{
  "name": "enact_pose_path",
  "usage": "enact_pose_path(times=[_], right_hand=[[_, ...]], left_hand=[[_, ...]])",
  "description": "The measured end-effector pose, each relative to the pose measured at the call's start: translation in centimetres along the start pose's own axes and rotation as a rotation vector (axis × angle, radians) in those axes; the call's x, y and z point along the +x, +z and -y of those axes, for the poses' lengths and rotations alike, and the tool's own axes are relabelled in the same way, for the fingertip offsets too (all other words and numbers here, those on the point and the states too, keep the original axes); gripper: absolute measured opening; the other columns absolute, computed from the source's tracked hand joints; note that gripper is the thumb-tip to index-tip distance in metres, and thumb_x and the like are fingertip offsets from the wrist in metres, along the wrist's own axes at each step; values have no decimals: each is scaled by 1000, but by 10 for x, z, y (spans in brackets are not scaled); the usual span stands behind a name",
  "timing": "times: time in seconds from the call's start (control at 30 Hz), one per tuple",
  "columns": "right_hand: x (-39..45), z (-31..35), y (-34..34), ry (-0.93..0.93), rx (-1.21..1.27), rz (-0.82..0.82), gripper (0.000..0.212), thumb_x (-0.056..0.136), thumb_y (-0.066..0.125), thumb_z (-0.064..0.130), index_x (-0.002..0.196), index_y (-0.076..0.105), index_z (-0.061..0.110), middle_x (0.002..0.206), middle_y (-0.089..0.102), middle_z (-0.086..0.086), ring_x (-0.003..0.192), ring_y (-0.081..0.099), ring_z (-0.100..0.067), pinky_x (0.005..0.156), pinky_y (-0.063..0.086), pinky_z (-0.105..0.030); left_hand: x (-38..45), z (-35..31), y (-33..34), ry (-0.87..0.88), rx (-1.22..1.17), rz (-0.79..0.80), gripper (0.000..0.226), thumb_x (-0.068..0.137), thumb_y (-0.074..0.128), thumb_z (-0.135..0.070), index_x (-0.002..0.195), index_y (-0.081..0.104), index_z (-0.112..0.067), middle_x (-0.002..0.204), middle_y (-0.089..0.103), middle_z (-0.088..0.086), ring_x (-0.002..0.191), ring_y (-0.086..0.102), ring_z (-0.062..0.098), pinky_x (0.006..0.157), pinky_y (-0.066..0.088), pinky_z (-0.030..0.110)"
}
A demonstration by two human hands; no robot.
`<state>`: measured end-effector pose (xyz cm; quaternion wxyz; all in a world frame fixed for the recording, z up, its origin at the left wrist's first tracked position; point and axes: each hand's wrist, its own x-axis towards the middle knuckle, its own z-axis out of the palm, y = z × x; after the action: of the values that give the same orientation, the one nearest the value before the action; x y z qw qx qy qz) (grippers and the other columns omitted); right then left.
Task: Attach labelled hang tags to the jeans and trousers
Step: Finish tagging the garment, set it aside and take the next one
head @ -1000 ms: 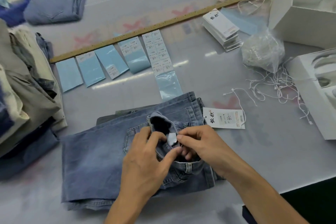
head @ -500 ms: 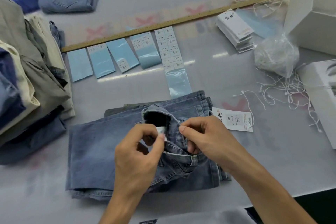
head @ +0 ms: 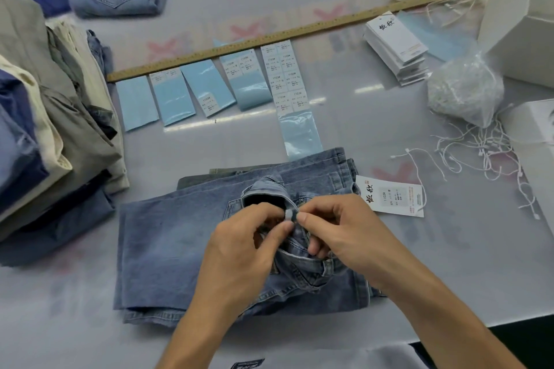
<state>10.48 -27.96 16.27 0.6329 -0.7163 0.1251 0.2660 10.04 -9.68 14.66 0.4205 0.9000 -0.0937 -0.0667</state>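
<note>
Fingers of both hands (left (head: 239, 252), right (head: 338, 231)) pinch the jeans (head: 168, 249) waistband.

A single head-worn wide-angle view looks forward and steeply down onto the pale grey glossy worktable (head: 389, 129), close above it; the table's far edge curves at the frame's top.
</note>
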Motion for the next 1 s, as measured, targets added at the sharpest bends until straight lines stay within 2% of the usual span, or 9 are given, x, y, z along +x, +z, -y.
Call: enact_pose_path(times=[0.1, 0.27, 0.37, 0.5, 0.6, 0.67, 0.8, 0.93, 1.0], right_hand=[[0, 0, 0, -1, -1, 0, 19, 98, 65, 17, 84, 76, 23, 57, 67, -4, 56, 67, -14, 56, 53, -21], [3, -1, 3, -16, -24, -2, 21, 98, 65, 17, 81, 75, 24, 57, 68, -3, 55, 67, -13, 56, 53, -20], [2, -3, 3, -24, -42, 3, 20, 98, 64, 18, 82, 75, 25, 57, 68, -1, 55, 67, -12, 56, 53, -20], [2, -5, 2, -28, -55, -6, 18, 98, 64, 20, 84, 75, 26, 58, 68, -1, 56, 67, -12, 57, 53, -20], [3, -6, 3, -38, -60, -9, 18, 98, 64, 20, 84, 74, 25, 58, 68, 0, 57, 68, -11, 57, 53, -19], [4, -6, 3, -43, -62, -17, 18, 98, 64, 20, 83, 74, 25, 58, 68, 0, 57, 67, -11, 56, 53, -19], [4, -6, 4, -54, -66, -19, 17, 98, 64, 20, 85, 74, 24, 58, 68, 2, 56, 67, -10, 56, 52, -18], [0, -5, 2, -41, 2, 7, 17, 98, 64, 17, 85, 74, 21, 58, 67, 0, 58, 67, -12, 56, 53, -20], [-1, -5, 0, -39, 25, 20, 18, 98, 64, 17, 84, 75, 21, 59, 67, -1, 58, 67, -13, 57, 53, -22]], left_hand=[[-3, 0, -1, 22, 50, -56, 10, 94, 67, -29, 85, 64, -31, 73, 63, -12, 60, 58, 10, 51, 47, 28], [-11, 3, 2, -505, -705, -99, 29, 91, 67, -4, 67, 69, -20, 67, 66, 15, 44, 49, 16, 38, 37, 23], [-14, 5, 0, -690, -943, -31, 20, 78, 69, -12, 61, 65, -22, 72, 68, 18, 42, 52, 19, 35, 36, 22], [-17, 7, 2, -624, -927, -49, 10, 70, 74, -26, 64, 70, -19, 73, 69, 20, 45, 54, 17, 36, 37, 21], [-20, 6, 8, -547, -885, -158, 13, 74, 81, -22, 69, 72, -15, 60, 58, 15, 43, 51, 14, 35, 35, 20], [-21, 4, 10, -540, -915, -198, 11, 75, 77, -22, 69, 71, -15, 57, 54, 11, 43, 50, 13, 34, 34, 19], [-21, 3, 11, -553, -983, -175, 11, 76, 71, -21, 66, 67, -18, 60, 53, 4, 44, 53, 15, 34, 35, 19], [-23, 4, 9, -540, -1002, -114, 16, 75, 80, -17, 70, 65, -17, 61, 53, 9, 47, 55, 18, 39, 40, 22], [-23, 5, 9, -530, -1021, -103, 12, 80, 74, -16, 71, 65, -15, 61, 51, 12, 48, 55, 20, 41, 43, 24]])
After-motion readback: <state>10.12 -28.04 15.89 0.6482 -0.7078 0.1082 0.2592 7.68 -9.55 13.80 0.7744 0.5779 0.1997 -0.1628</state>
